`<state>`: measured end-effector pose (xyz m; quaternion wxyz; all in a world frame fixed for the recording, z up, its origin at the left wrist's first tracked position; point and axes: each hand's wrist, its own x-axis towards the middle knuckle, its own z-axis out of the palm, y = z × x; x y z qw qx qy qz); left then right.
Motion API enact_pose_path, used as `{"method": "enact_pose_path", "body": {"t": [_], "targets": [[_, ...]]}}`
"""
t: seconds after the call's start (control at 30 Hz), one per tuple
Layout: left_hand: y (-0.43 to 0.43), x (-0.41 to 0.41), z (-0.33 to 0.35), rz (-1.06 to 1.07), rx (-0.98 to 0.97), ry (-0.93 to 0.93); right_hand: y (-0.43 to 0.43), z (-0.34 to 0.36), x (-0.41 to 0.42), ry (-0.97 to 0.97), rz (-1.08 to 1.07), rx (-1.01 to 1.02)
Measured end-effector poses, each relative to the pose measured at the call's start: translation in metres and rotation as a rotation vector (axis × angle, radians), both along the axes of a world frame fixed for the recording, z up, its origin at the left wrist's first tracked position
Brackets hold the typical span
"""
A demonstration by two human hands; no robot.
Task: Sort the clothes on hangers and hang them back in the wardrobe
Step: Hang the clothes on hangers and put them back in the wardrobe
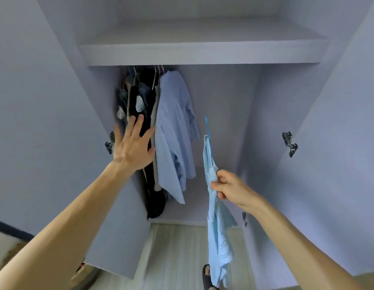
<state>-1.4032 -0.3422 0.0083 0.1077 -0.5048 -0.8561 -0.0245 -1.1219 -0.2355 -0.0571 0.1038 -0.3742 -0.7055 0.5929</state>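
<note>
My right hand (228, 188) pinches a light blue knit top (218, 231) on a blue hanger (208, 135); the hanger's hook points up into the open wardrobe. My left hand (132, 145) is spread flat, fingers straight, against the dark clothes (140, 105) hanging at the wardrobe's left side. A light blue striped shirt (173, 130) hangs just right of that hand. Several hanger hooks show under the shelf; the rail itself is hidden.
The wardrobe's shelf (200, 53) spans the top. Both doors stand open, the left door (45, 122) and the right door (338, 143), with metal hinges. The right half of the hanging space holds no clothes. A dark slipper (207, 275) shows on the light floor.
</note>
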Motion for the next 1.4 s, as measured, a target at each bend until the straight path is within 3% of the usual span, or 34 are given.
{"method": "enact_pose_path", "body": {"t": [0.13,0.3,0.47,0.53,0.7,0.9,1.17,1.4], "targets": [[-0.011,-0.070,0.032,0.192,0.001,0.317,0.048,0.009,-0.057,0.024,-0.038,0.112],[-0.030,-0.136,0.061,0.422,0.067,0.408,0.116,0.033,-0.130,0.041,-0.023,0.235],[-0.050,-0.164,0.048,0.365,0.034,0.635,0.175,0.054,-0.201,0.077,-0.002,0.300],[-0.048,-0.170,0.040,0.340,0.116,0.653,0.192,0.060,-0.226,0.085,-0.014,0.311],[-0.045,-0.173,0.037,0.375,0.094,0.673,0.217,0.065,-0.272,0.095,-0.028,0.313],[-0.044,-0.177,0.034,0.354,0.135,0.702,0.231,0.030,-0.289,-0.090,-0.005,0.350],[-0.044,-0.180,0.031,0.378,0.130,0.791,0.238,0.029,-0.305,-0.364,0.183,0.753],[-0.044,-0.180,0.031,0.411,0.080,0.824,0.224,0.027,-0.333,-0.389,0.287,0.805]]}}
